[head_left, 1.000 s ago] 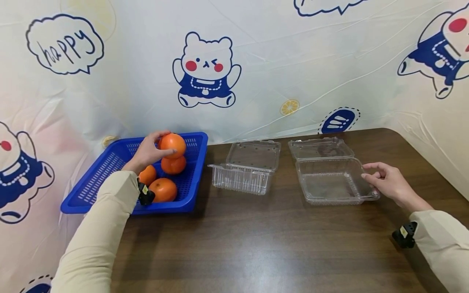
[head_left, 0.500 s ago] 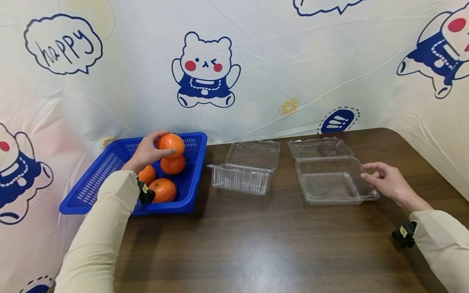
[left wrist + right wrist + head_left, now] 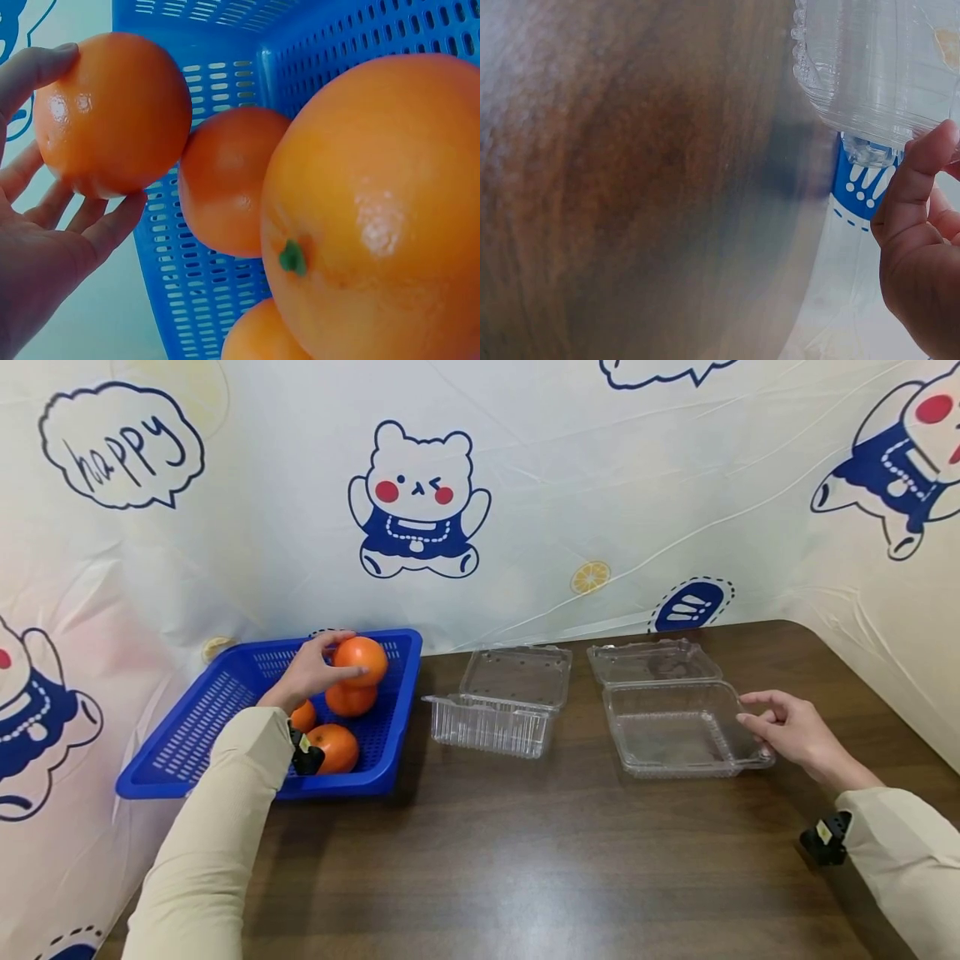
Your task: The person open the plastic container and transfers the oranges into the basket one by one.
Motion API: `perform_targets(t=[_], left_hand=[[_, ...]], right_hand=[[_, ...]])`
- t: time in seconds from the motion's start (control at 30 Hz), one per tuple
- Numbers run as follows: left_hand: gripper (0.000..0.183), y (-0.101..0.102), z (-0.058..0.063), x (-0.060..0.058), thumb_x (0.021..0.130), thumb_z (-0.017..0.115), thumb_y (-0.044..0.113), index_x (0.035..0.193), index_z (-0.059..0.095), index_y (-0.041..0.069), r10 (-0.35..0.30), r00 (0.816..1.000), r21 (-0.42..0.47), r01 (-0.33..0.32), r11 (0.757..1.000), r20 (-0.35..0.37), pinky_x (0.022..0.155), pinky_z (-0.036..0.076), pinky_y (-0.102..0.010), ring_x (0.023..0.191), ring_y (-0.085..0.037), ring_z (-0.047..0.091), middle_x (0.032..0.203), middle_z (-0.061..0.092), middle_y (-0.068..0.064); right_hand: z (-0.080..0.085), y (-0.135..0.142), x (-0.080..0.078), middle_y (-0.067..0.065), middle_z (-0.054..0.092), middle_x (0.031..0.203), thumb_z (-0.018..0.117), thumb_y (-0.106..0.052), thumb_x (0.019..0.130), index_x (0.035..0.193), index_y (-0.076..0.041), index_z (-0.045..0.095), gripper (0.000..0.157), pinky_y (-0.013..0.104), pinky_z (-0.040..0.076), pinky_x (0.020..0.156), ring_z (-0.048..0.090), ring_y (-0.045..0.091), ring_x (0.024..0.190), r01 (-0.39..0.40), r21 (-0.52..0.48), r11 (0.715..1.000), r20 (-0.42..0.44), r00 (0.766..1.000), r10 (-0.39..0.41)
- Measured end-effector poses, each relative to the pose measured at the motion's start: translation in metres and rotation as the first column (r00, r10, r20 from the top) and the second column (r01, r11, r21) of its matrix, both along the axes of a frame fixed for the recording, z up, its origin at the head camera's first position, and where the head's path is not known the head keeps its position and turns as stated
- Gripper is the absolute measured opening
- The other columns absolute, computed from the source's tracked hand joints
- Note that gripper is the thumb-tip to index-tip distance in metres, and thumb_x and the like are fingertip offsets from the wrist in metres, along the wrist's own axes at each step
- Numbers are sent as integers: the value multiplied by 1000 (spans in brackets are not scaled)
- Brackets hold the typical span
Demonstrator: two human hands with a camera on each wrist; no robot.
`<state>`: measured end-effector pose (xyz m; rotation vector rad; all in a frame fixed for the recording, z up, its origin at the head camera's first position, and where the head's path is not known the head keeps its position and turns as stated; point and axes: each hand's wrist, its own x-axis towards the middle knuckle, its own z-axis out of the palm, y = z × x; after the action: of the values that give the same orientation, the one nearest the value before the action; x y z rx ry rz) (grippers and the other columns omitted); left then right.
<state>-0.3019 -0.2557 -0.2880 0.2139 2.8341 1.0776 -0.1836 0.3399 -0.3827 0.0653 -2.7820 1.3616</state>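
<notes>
My left hand (image 3: 309, 673) grips an orange (image 3: 361, 661) above the blue basket (image 3: 407, 718), thumb and fingers spread around its side. In the left wrist view the held orange (image 3: 116, 112) appears beside another orange (image 3: 229, 180), with a large one (image 3: 382, 210) with a green stem nub close to the camera. Several oranges lie in the basket, partly hidden by the arm. On the right, my right hand (image 3: 797, 728) pinches the right rim of an open clear plastic clamshell box (image 3: 675, 727). The right wrist view shows the fingers (image 3: 919, 180) at the box's edge (image 3: 877, 120).
A second clear clamshell box (image 3: 491, 727) stands with its lid open between the basket and the held box. Brown wooden tabletop (image 3: 525, 860) spreads in front of them. A printed cloth (image 3: 540, 485) hangs behind the table's far edge.
My left hand has shifted slightly right with the orange in its grip. The right hand stays at the box rim. The head view has moved a little.
</notes>
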Motion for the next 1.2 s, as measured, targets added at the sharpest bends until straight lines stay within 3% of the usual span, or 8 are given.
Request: perform_targets(t=[0.3,0.8,0.9,1.03,1.2], left_hand=[[74,4,-3,-2,79,66,32,138,29,9,-48,997,9,48,999,67,92,31,-55,119,-38,30,136,28,-21],[74,4,-8,-4,80,64,34,138,27,7,-79,981,24,75,997,176,95,28,-54,122,-37,29,138,28,-21],[70,10,-1,2,83,62,28,138,26,4,-84,978,30,79,996,192,96,27,-54,123,-39,27,138,26,-23],[71,11,0,5,83,62,28,138,26,3,-97,976,37,91,995,193,96,28,-54,122,-40,29,138,27,-23],[75,4,-12,-3,80,64,34,138,27,5,-115,980,32,111,993,163,95,30,-51,121,-37,32,137,30,-21]], right_hand=[[0,0,0,5,49,62,50,-13,91,117,11,41,37,26,40,42,44,11,49,0,-1,1000,-2,1000,0],[0,0,0,4,49,62,49,-14,91,117,11,41,37,27,40,43,44,11,49,2,-8,1000,-2,1000,-2],[0,0,0,4,49,62,49,-15,91,117,11,41,37,27,40,43,44,11,49,1,-9,1000,1,1000,-1],[0,0,0,5,49,62,49,-15,91,117,11,41,37,27,41,43,45,11,49,4,-7,1000,2,1000,-4],[0,0,0,5,49,61,50,-15,91,117,11,41,38,28,41,43,44,11,48,7,-8,1000,3,1000,-6]])
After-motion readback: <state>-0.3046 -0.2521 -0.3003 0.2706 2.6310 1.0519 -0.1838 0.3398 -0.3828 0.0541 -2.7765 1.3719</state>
